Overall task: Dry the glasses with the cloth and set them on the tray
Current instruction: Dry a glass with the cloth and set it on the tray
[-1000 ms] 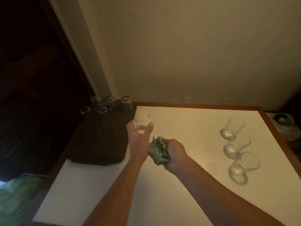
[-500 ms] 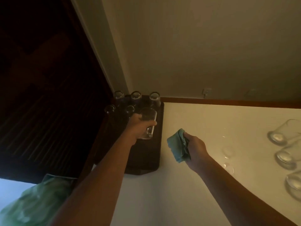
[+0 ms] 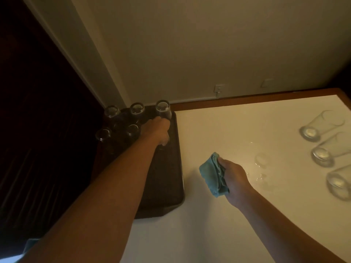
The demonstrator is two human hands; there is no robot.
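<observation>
Reaching across the dark tray point(image 3: 167, 186) at the table's point(image 3: 218, 234) left side, the left hand point(image 3: 158, 132) covers whatever it carries: only a faint glint of glass shows under the fingers, so I cannot tell whether that grip is clamped round a glass or slackening off it. The dim light swallows the tray's far left corner and the lower parts of the glasses standing there.

Five glasses can be counted on the tray, mouths up: three in the far row, at the left point(image 3: 112, 112), middle point(image 3: 136, 109) and right point(image 3: 163, 109), and two in the nearer row, left point(image 3: 103, 134) and right point(image 3: 132, 130). The left hand sits just right of the nearer row and just near of the far right glass, its forearm crossing the tray's middle.

The right hand point(image 3: 232, 179) hovers over the white tabletop, its grip pressed together on a bunched blue-green cloth point(image 3: 212, 175) that sticks out to its left. Just right of that hand, wet rings and droplets point(image 3: 262, 164) shine on the surface.

Three more glasses wait near the right edge in a line running far to near: the far one point(image 3: 319, 126), the middle one point(image 3: 328, 152) and the near one point(image 3: 340, 183), which the frame cuts off. Two wall sockets, one point(image 3: 219, 90) left and one point(image 3: 266, 83) right, sit above the wooden table edge.
</observation>
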